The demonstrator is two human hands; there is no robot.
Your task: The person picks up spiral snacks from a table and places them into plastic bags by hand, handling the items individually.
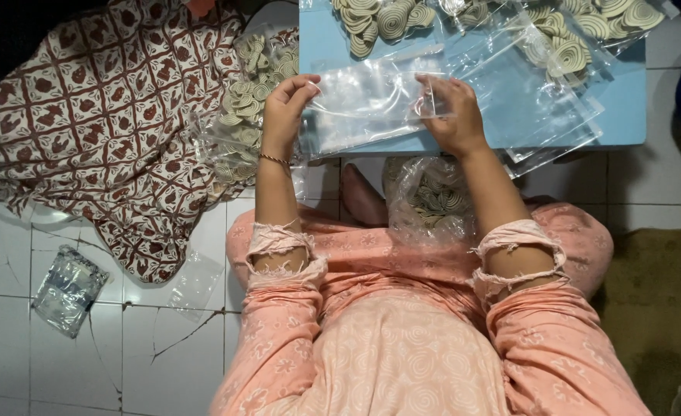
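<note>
Left hand [282, 115] & right hand [456, 115] each pinch an end of a clear plastic bag [367, 104], fingers closed on it, stretched flat btwn them over the blue table [625, 100], prob. to keep its mouth accessible.

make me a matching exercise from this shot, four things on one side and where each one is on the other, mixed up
Things:
1. clear plastic bag
2. patterned brown cloth
3. small packet of clear bags
4. gold bangle

Places:
A. on the white floor tiles, lower left of the view
B. on the left wrist
C. held between the left hand and the right hand, over the blue table
D. spread on the floor beside the table, left of the view

Pairs: 1-C, 2-D, 3-A, 4-B
</note>
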